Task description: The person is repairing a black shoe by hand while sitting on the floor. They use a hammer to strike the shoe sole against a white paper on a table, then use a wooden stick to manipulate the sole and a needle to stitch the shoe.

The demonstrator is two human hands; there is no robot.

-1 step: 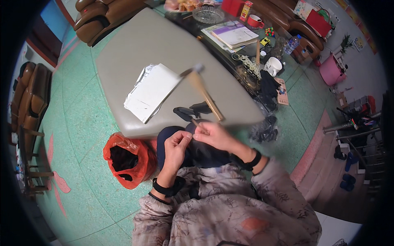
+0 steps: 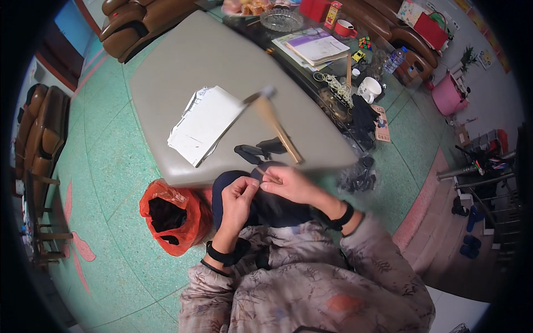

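Over my lap, both hands are close together. My right hand (image 2: 293,186) is closed around a thin brown stick-like piece (image 2: 268,176), its tip poking out past the fingers. My left hand (image 2: 237,201) is closed, thumb against forefinger; whatever is in the pinch is too small to make out. Just beyond them, two black curved pieces (image 2: 251,154) lie on the grey padded surface (image 2: 183,66). A hammer (image 2: 282,132) with a wooden handle rests beside these. Left of the hammer is a worn white slab or pad of paper (image 2: 202,125).
A red plastic bag (image 2: 191,222) with dark contents stands on the green floor by my left leg. At the far right, a cluttered glass table holds a white mug (image 2: 369,89), papers (image 2: 316,47), tangled cord (image 2: 336,86) and a glass ashtray (image 2: 281,20). Brown sofas stand around.
The thin brown piece in my right hand has tilted, its tip now lower and nearer my left hand. Otherwise the hands and objects hold their places.
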